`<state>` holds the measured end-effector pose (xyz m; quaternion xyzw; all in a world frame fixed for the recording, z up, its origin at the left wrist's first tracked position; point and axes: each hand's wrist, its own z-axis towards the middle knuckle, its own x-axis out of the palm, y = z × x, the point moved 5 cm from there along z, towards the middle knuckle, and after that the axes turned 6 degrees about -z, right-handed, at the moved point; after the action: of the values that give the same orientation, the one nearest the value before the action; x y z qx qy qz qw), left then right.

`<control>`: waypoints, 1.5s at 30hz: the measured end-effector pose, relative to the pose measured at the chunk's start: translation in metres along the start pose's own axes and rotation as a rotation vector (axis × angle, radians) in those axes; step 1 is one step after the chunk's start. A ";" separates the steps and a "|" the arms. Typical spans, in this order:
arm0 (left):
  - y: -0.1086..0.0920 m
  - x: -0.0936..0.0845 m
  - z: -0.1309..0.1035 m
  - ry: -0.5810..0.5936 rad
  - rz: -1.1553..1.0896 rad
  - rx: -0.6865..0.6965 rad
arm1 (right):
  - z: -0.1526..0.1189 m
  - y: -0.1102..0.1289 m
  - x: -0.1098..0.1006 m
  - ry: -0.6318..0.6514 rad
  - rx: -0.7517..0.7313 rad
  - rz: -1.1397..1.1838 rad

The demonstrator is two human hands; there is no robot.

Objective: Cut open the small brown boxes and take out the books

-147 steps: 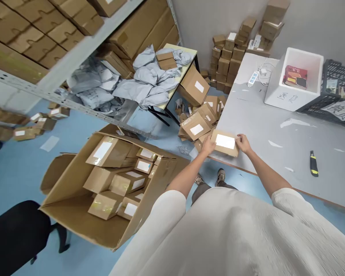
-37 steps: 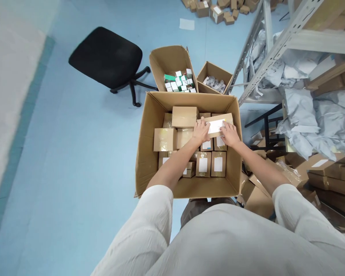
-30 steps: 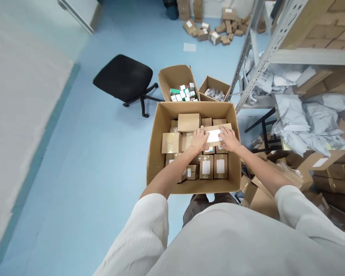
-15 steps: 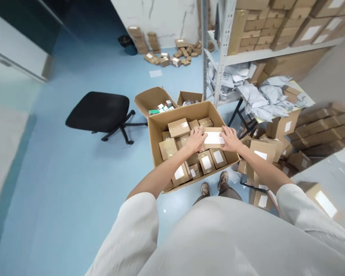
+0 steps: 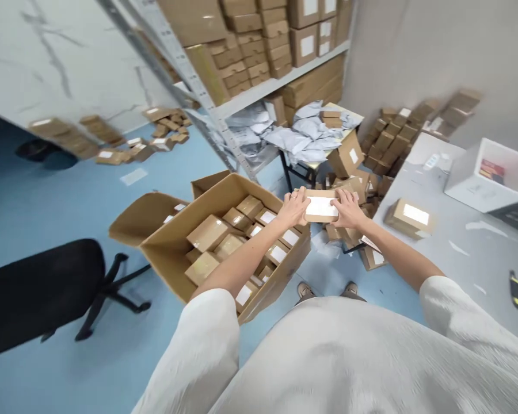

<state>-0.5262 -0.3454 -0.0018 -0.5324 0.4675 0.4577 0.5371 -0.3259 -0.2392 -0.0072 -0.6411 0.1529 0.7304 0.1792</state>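
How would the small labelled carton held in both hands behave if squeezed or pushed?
The carton is probably fairly stiff: its edges look straight between the left hand and right hand. Its flat, boxy faces suggest it would slide rather than roll. Weight is uncertain, since the contents are hidden.

I'm seeing one box (image 5: 321,208) hanging between the carton (image 5: 280,280) and the bench (image 5: 448,253), where a parcel (image 5: 408,221) is sitting near the left edge.
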 end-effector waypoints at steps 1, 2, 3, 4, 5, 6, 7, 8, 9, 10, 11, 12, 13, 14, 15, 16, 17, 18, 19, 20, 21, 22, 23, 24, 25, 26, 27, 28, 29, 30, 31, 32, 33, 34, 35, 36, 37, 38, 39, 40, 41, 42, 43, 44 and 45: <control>-0.020 0.005 0.014 0.011 0.003 0.040 | -0.019 -0.016 0.000 0.010 0.041 -0.005; -0.040 0.011 0.028 0.023 0.003 0.080 | -0.038 -0.031 0.000 0.023 0.080 -0.008; -0.060 0.017 0.041 0.037 0.000 0.118 | -0.057 -0.047 0.000 0.037 0.118 -0.009; -0.081 0.025 0.054 0.054 -0.005 0.151 | -0.077 -0.062 0.001 0.052 0.151 -0.007; -0.101 0.033 0.066 0.073 -0.015 0.179 | -0.096 -0.077 0.002 0.067 0.180 -0.002; -0.121 0.041 0.078 0.091 -0.031 0.204 | -0.115 -0.092 0.004 0.083 0.208 0.005; -0.140 0.050 0.088 0.111 -0.050 0.225 | -0.133 -0.106 0.007 0.100 0.233 0.014; -0.159 0.059 0.098 0.129 -0.072 0.244 | -0.150 -0.120 0.010 0.117 0.256 0.025; -0.176 0.068 0.106 0.143 -0.094 0.261 | -0.166 -0.133 0.015 0.133 0.277 0.037; -0.193 0.078 0.114 0.162 -0.112 0.277 | -0.181 -0.145 0.019 0.148 0.295 0.050; -0.208 0.088 0.120 0.179 -0.126 0.286 | -0.195 -0.157 0.024 0.159 0.315 0.061; -0.222 0.097 0.125 0.194 -0.139 0.286 | -0.208 -0.169 0.029 0.167 0.336 0.072; -0.235 0.106 0.130 0.203 -0.155 0.276 | -0.220 -0.182 0.034 0.171 0.359 0.080; -0.246 0.114 0.133 0.207 -0.174 0.258 | -0.231 -0.194 0.039 0.173 0.383 0.088; -0.257 0.122 0.135 0.212 -0.193 0.239 | -0.241 -0.205 0.043 0.176 0.405 0.096; -0.266 0.128 0.137 0.214 -0.212 0.227 | -0.250 -0.216 0.048 0.180 0.424 0.104; -0.276 0.134 0.139 0.211 -0.227 0.221 | -0.259 -0.227 0.052 0.185 0.444 0.113; -0.284 0.138 0.140 0.209 -0.237 0.223 | -0.267 -0.237 0.056 0.189 0.465 0.121; -0.292 0.142 0.142 0.210 -0.243 0.231 | -0.274 -0.246 0.060 0.187 0.491 0.126; -0.300 0.145 0.143 0.214 -0.244 0.245 | -0.280 -0.255 0.063 0.179 0.523 0.129; -0.307 0.148 0.145 0.224 -0.241 0.263 | -0.286 -0.263 0.066 0.164 0.562 0.128; -0.313 0.151 0.148 0.237 -0.237 0.280 | -0.290 -0.271 0.069 0.147 0.605 0.127; -0.318 0.153 0.151 0.250 -0.232 0.294 | -0.293 -0.278 0.071 0.131 0.649 0.126; -0.321 0.154 0.154 0.261 -0.229 0.303 | -0.295 -0.284 0.073 0.119 0.693 0.125; -0.324 0.155 0.157 0.269 -0.227 0.306 | -0.297 -0.289 0.074 0.114 0.734 0.122; -0.325 0.156 0.160 0.274 -0.227 0.305 | -0.298 -0.293 0.076 0.116 0.767 0.118; -0.326 0.156 0.162 0.277 -0.229 0.304 | -0.298 -0.296 0.076 0.120 0.786 0.113; -0.326 0.156 0.164 0.279 -0.231 0.302 | -0.296 -0.298 0.076 0.121 0.787 0.111; -0.326 0.155 0.165 0.280 -0.232 0.300 | -0.293 -0.298 0.076 0.117 0.771 0.112; -0.324 0.154 0.165 0.280 -0.233 0.297 | -0.289 -0.296 0.075 0.110 0.744 0.115; -0.322 0.152 0.165 0.279 -0.235 0.292 | -0.284 -0.294 0.074 0.102 0.714 0.120; -0.319 0.150 0.165 0.277 -0.238 0.285 | -0.278 -0.290 0.074 0.095 0.686 0.124; -0.316 0.147 0.163 0.274 -0.244 0.275 | -0.272 -0.286 0.073 0.091 0.661 0.128; -0.311 0.144 0.161 0.270 -0.251 0.262 | -0.264 -0.280 0.072 0.089 0.639 0.133; -0.305 0.140 0.158 0.263 -0.262 0.247 | -0.255 -0.274 0.072 0.085 0.615 0.141; -0.299 0.136 0.154 0.256 -0.274 0.228 | -0.246 -0.267 0.071 0.077 0.586 0.152; -0.291 0.132 0.149 0.248 -0.287 0.206 | -0.235 -0.259 0.070 0.066 0.554 0.165; -0.281 0.129 0.143 0.238 -0.299 0.180 | -0.224 -0.250 0.070 0.059 0.522 0.177; -0.271 0.125 0.136 0.226 -0.309 0.152 | -0.212 -0.240 0.070 0.059 0.490 0.185; -0.259 0.121 0.128 0.211 -0.318 0.123 | -0.199 -0.229 0.070 0.069 0.459 0.188; -0.245 0.118 0.118 0.194 -0.324 0.092 | -0.185 -0.216 0.071 0.088 0.427 0.186; -0.231 0.114 0.108 0.175 -0.329 0.059 | -0.171 -0.203 0.073 0.112 0.392 0.182; -0.215 0.111 0.096 0.156 -0.333 0.026 | -0.155 -0.188 0.074 0.134 0.355 0.179; -0.198 0.108 0.083 0.140 -0.336 -0.010 | -0.139 -0.171 0.076 0.153 0.316 0.179; -0.180 0.106 0.069 0.127 -0.338 -0.047 | -0.123 -0.154 0.078 0.165 0.277 0.183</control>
<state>-0.3322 -0.2796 -0.0813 -0.6437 0.3932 0.3373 0.5632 -0.1560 -0.1530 -0.0993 -0.6516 0.3241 0.6604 0.1853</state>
